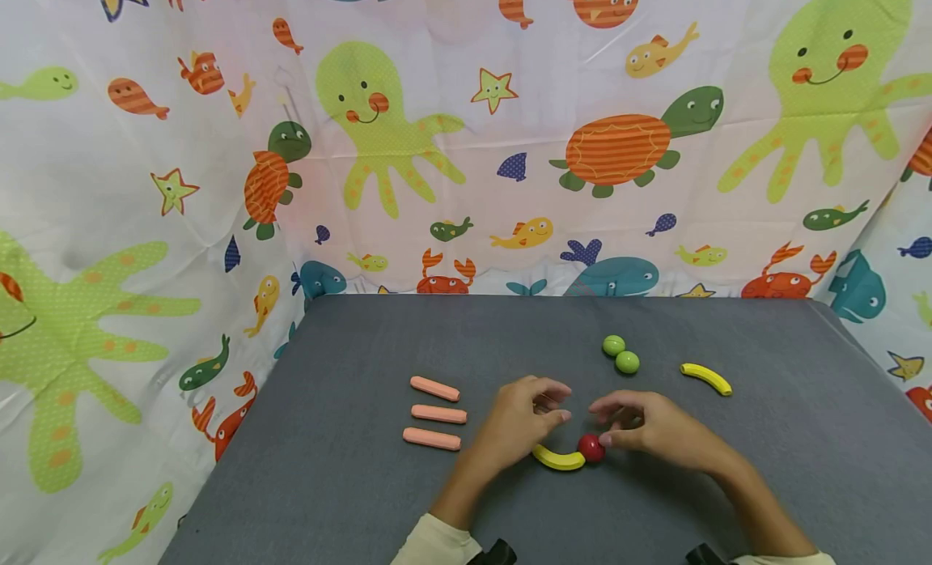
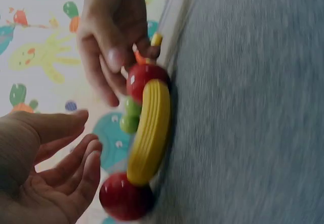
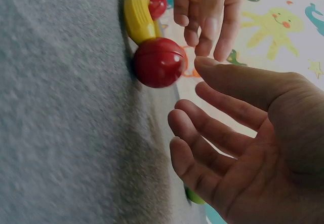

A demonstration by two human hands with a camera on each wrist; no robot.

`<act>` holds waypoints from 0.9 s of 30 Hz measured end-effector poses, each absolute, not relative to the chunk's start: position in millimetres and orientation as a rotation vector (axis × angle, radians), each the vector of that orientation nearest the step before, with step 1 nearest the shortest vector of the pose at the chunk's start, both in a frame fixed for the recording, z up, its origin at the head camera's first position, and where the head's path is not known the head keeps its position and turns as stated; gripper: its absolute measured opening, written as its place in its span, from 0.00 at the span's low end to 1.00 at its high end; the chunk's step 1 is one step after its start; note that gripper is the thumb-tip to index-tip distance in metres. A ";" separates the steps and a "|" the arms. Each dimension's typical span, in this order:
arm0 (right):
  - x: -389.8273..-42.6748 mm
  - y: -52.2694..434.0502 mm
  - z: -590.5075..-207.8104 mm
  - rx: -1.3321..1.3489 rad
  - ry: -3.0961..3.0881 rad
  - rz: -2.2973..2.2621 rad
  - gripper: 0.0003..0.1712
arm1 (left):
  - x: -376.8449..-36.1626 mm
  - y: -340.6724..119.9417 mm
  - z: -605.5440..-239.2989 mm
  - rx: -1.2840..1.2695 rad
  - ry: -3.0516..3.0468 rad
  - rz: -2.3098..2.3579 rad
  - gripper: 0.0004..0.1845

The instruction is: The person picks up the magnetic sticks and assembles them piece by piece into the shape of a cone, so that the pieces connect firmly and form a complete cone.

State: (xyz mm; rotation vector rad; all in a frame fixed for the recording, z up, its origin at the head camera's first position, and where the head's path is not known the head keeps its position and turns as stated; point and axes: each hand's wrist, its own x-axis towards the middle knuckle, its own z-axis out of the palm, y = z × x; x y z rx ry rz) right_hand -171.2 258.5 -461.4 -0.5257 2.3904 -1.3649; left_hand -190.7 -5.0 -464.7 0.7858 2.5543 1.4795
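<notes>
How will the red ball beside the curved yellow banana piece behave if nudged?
The glossy red ball looks round and smooth, so it would probably roll on the flat grey table. It seems hard and may slip between fingers. The ribbed yellow banana piece touching it might block rolling that way.

A curved yellow toy banana (image 1: 557,458) lies flat on the desk, a red ball (image 1: 590,448) touching each end

Bare grey table (image 1: 764,468) lies open right and near of the hands. Three pink sausages (image 1: 435,414) block the left; two green balls (image 1: 621,354) and a yellow banana (image 1: 705,378) stand farther off.
</notes>
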 end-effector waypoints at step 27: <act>-173.3 317.1 -449.1 -0.067 3.016 -1.245 0.28 | -169.9 27.5 -469.7 0.841 2.499 1.179 0.22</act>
